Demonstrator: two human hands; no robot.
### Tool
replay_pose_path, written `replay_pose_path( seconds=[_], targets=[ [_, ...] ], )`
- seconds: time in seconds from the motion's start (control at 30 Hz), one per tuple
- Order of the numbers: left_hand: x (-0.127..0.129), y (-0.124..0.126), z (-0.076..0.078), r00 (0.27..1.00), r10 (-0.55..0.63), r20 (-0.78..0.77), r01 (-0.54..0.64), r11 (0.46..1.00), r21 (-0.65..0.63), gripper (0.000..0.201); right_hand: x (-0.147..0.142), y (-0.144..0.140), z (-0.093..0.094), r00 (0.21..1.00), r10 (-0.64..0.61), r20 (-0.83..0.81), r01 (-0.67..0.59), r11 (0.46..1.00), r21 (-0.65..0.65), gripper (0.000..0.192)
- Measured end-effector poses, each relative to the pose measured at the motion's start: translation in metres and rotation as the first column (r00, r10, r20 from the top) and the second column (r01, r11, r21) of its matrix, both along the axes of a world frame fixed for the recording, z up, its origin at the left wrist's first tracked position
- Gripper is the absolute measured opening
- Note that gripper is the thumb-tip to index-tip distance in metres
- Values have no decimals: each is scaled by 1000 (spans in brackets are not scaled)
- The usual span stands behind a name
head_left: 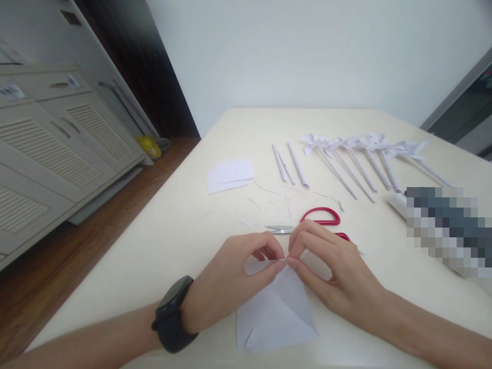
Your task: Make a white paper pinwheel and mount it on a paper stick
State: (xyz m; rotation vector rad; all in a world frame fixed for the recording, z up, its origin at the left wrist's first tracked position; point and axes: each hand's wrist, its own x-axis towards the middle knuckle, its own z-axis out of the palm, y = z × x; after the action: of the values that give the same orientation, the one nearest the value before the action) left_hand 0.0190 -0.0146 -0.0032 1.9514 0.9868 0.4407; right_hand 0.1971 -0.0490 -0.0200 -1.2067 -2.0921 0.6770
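We work at a cream table (161, 241) whose far edge meets a plain white wall (307, 51). Our left hand (234, 277) and right hand (334, 271) meet near the front edge, both with fingertips narrowed to a pinch on the top corner of a white paper (274, 312) that lies flat between our wrists. A black watch (173, 313) sits on the left wrist. Just behind the hands lie red scissors (321, 218), blades pointing left, with thin paper slivers (261, 205) scattered around them. Farther back sit two small white sheets (230, 175), three rolled paper sticks (288, 164), and a row of finished pinwheels (353, 148) fanned toward the right. On the left, beyond the table, we see a wooden floor (77, 246), louvred cabinets (49, 148) and a dark doorway (142, 61) with something yellow (149, 146) at its foot.
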Motion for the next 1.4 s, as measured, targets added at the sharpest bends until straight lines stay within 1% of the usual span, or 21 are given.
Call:
replay_pose_path(
  seconds=[0.13, 0.23, 0.3, 0.4, 0.47, 0.6, 0.67, 0.73, 0.87, 1.03, 1.13, 1.3, 1.4],
  targets=[
    [-1, 0, -1, 999, -27, -19, 26, 999, -34, 7, -1, 0, -2, 999, 19, 34, -18, 1000, -23, 10],
    [-2, 3, -5, 999, -30, 42, 33, 997, -68, 7, 1, 3, -2, 999, 25, 41, -24, 999, -31, 6],
    [-4, 6, -9, 993, -23, 112, 39, 989, -140, 7, 2, 4, -1, 999, 31, 30, -30, 999, -22, 8],
    [-6, 10, -12, 974, 1, 228, 75, 943, -324, 9, 6, 4, -1, 998, 65, 20, -65, 997, 33, 17],
    [-7, 11, -12, 961, 12, 276, 110, 900, -422, 9, 8, 4, -1, 995, 97, 33, -100, 990, 102, 16],
    [-7, 10, -10, 947, 7, 322, 173, 832, -527, 8, 12, 4, -2, 989, 133, 67, -145, 962, 231, 11],
    [-7, 10, -10, 937, 11, 350, 200, 804, -561, 8, 13, 3, 0, 985, 145, 95, -166, 948, 273, 10],
    [-6, 10, -11, 925, 12, 379, 225, 788, -573, 6, 12, 3, 2, 980, 163, 116, -192, 931, 310, 9],
    [-5, 9, -10, 909, 19, 417, 251, 773, -582, 6, 10, 2, 6, 975, 181, 126, -217, 895, 390, 10],
    [-6, 9, -8, 902, 6, 431, 275, 762, -586, 6, 11, 1, 6, 965, 214, 151, -259, 865, 430, 17],
    [-7, 9, -8, 906, -23, 422, 285, 770, -571, 6, 11, 2, 5, 963, 219, 159, -267, 867, 421, 17],
    [-7, 7, -9, 929, -56, 366, 255, 813, -524, 7, 11, 2, 7, 955, 234, 182, -287, 879, 380, 12],
    [-6, 7, -9, 933, -75, 353, 264, 810, -523, 7, 12, 2, 6, 953, 239, 185, -294, 877, 379, 13]
  ],
)
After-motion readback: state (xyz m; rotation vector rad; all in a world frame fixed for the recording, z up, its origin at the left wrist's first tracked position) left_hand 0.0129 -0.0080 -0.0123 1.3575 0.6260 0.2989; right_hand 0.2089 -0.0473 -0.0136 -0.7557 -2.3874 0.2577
